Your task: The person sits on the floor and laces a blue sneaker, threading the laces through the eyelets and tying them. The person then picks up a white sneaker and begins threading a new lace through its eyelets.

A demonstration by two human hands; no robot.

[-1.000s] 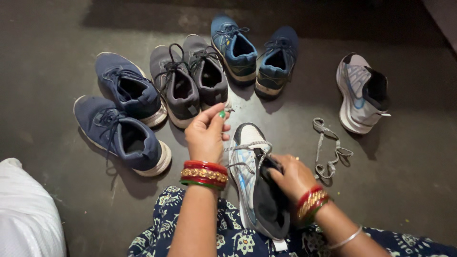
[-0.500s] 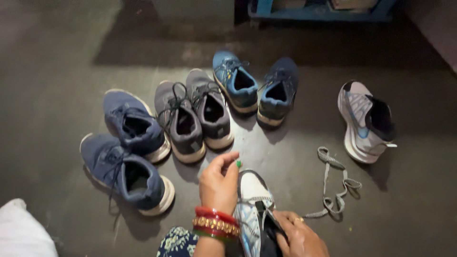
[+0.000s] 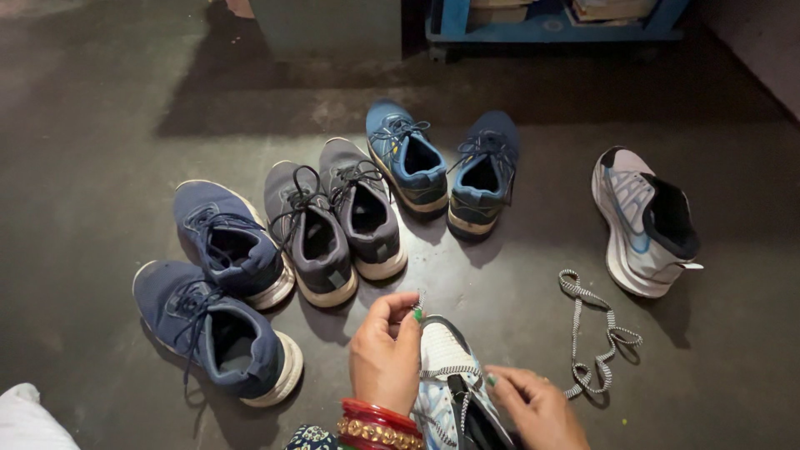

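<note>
A white and grey sports shoe (image 3: 446, 375) lies toe-forward at the bottom centre, a striped lace partly threaded across it. My left hand (image 3: 385, 354) hovers beside its toe, fingers pinched on the lace end. My right hand (image 3: 533, 407) rests at the shoe's opening, fingers on its dark tongue. A loose striped lace (image 3: 590, 333) lies on the floor to the right. The matching white shoe (image 3: 643, 223) lies on its side at the far right, without a lace.
Three pairs stand in an arc on the dark floor (image 3: 100, 125): navy shoes (image 3: 221, 287) at left, grey shoes (image 3: 333, 221) in the middle, blue shoes (image 3: 446, 167) behind. A blue shelf frame (image 3: 550, 25) stands at the back. White cloth (image 3: 29, 421) shows at bottom left.
The view has tilted upward, so hands and held shoe sit lower in frame. My right hand's fingers have lifted from inside the shoe to its tongue; my left hand keeps pinching the lace.
</note>
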